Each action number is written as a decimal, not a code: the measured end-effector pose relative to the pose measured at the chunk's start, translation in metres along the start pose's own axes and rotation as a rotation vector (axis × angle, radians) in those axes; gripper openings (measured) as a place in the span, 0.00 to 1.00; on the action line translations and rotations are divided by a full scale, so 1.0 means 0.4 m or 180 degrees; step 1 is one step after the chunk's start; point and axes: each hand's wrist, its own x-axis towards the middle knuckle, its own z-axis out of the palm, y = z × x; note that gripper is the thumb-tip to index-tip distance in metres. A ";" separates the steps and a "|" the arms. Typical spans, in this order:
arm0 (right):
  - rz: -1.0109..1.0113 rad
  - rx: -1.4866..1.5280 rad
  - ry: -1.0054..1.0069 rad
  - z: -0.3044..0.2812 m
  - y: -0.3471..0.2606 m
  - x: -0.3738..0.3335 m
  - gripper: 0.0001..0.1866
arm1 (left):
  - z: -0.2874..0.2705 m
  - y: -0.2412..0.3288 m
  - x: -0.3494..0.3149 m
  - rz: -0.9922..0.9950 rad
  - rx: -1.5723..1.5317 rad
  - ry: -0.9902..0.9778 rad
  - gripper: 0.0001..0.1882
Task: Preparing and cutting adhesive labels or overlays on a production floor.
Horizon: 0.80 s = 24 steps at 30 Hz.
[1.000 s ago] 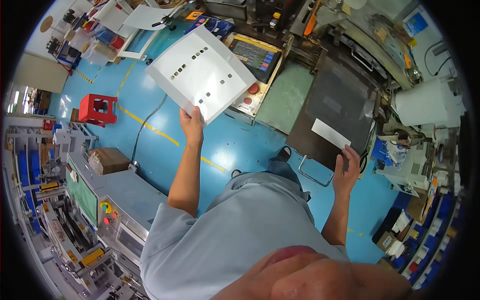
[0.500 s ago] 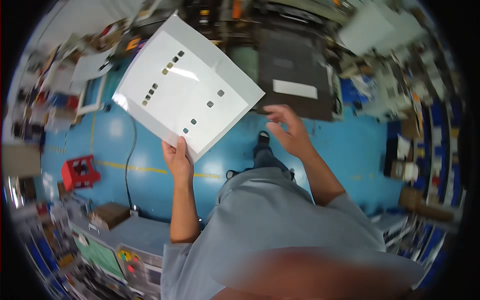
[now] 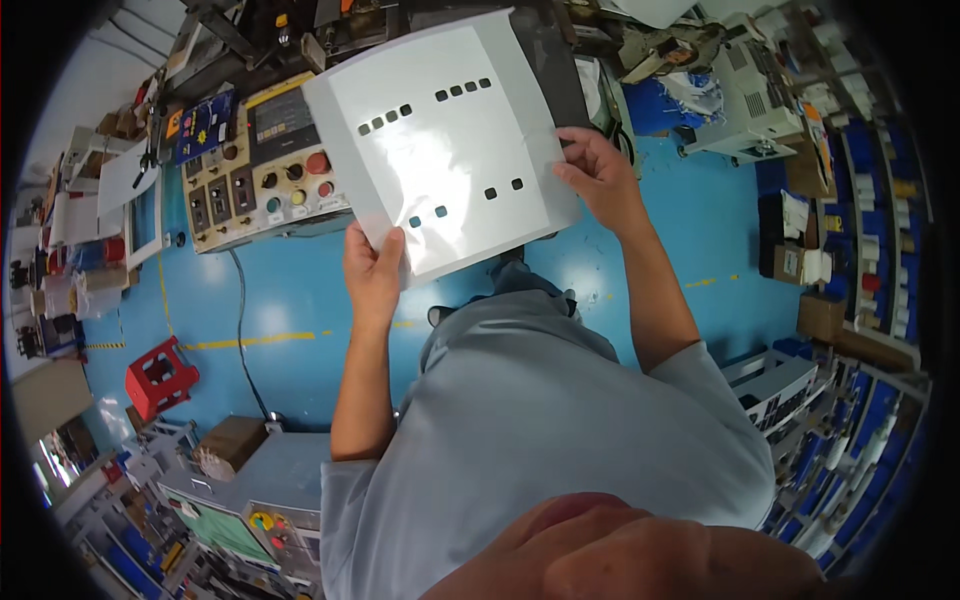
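Blue floor (image 3: 290, 385) spreads beneath you, crossed by a yellow line. Half a second ago your right hand (image 3: 603, 180) was clear of the white sheet (image 3: 450, 150); now it is at the sheet's right edge, though you cannot tell whether it pinches firmly. Your left hand (image 3: 373, 272) pinches the lower left corner, as before. The sheet has turned straighter, uncovering the control panel (image 3: 300, 185) on its left, and hides part of the dark plate (image 3: 562, 80) behind. A red stool (image 3: 162, 378) stands well apart, left. Held up before you, the sheet bows slightly, glaring mid-face, with greyish side margins and rows of small square windows.
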 end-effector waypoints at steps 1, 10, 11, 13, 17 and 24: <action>0.0224 -0.0465 0.0030 -0.027 0.021 0.014 0.22 | 0.024 0.002 0.010 -0.0011 0.0568 0.0240 0.23; -0.1885 -0.2250 -0.0009 -0.071 0.095 0.122 0.19 | 0.354 0.020 0.130 0.2076 0.3626 -0.0713 0.32; -0.1927 -0.2114 -0.0098 -0.066 0.098 0.132 0.19 | 0.376 0.004 0.142 0.1999 0.3712 -0.0786 0.32; -0.1960 -0.2187 -0.0178 -0.064 0.102 0.148 0.16 | 0.395 -0.022 0.155 0.1961 0.3877 -0.0792 0.32; -0.2034 -0.2296 -0.0288 -0.071 0.113 0.167 0.12 | 0.403 -0.036 0.158 0.1933 0.4130 -0.0816 0.33; -0.2246 -0.2346 -0.0353 -0.087 0.126 0.171 0.08 | 0.401 -0.036 0.160 0.1899 0.4110 -0.0773 0.33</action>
